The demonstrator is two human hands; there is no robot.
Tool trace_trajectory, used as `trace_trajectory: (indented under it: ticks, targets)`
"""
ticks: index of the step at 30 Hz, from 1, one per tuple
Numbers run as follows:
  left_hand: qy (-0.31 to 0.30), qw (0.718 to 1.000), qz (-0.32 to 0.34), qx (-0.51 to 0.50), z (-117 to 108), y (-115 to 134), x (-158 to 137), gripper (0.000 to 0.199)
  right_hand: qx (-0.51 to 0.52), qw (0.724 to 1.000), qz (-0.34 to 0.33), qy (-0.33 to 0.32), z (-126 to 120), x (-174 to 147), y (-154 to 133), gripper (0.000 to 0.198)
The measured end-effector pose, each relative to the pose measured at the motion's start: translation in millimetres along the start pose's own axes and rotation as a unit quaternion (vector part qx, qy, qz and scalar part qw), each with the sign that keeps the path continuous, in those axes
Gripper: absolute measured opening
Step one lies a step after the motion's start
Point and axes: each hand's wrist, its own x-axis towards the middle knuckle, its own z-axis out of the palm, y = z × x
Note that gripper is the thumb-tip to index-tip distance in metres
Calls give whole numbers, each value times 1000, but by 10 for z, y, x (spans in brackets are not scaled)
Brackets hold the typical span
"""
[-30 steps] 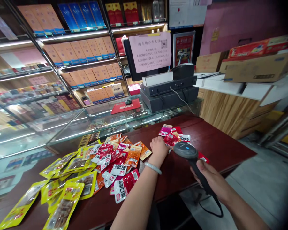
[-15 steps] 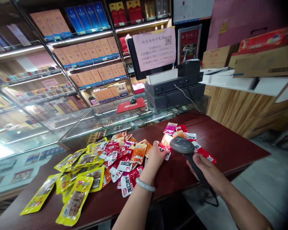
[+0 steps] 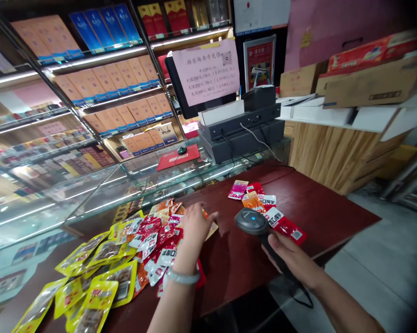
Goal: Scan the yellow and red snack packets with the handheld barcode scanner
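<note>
My right hand is wrapped around the handle of a black barcode scanner; a small blue light shows on its top. Just beyond the scanner head lie a red-and-white snack packet, an orange packet and a purple packet. My left hand, with a pale bangle on the wrist, is over the right side of a heap of red-and-white snack packets. Its thumb is spread from the fingers, and the fingertips are partly blurred. Yellow snack packets with clear windows lie left of the heap.
The dark red table stands against a glass display counter. On that counter are a red mouse pad, a mouse, and a black cash drawer near a monitor with a pink sign. Cardboard boxes lie at right.
My left hand has let go of a red packet by the scanner and moved left to the heap. The bright light on that packet is gone. The view has shifted rightward.
</note>
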Motion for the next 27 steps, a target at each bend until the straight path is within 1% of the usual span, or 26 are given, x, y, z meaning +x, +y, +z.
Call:
trace_trajectory:
  ticks: [2, 4, 6, 8, 11, 14, 18, 22, 27]
  targets:
    - [-17, 998, 48, -39, 245, 322, 207, 50, -7, 1000, 15, -9, -40, 19, -2, 54]
    - [-32, 997, 46, -49, 473, 630, 395, 55, -9, 1000, 22, -4, -62, 39, 12, 55]
    - [-38, 998, 24, -42, 643, 872, 551, 58, -1, 1000, 20, 12, -68, 66, 37, 56]
    - [-29, 999, 5, -32, 749, 1035, 670, 60, 10, 1000, 17, 18, -69, 100, 57, 57]
    - [-25, 999, -12, -26, 810, 1154, 788, 61, 14, 999, 14, 34, -85, 144, 55, 56]
    - [-50, 998, -24, -37, 781, 1166, 831, 64, 15, 999, 23, 41, -107, 169, 24, 59]
    - [-69, 995, -8, -72, 645, 1040, 744, 54, 30, 998, 15, 59, -109, 193, -24, 58]
    - [-60, 995, 15, -82, 454, 809, 475, 48, 37, 997, -10, 65, -71, 206, -101, 57]
    - [-66, 994, 24, -79, 279, 568, 54, 45, 23, 998, -39, 38, 52, 188, -185, 56]
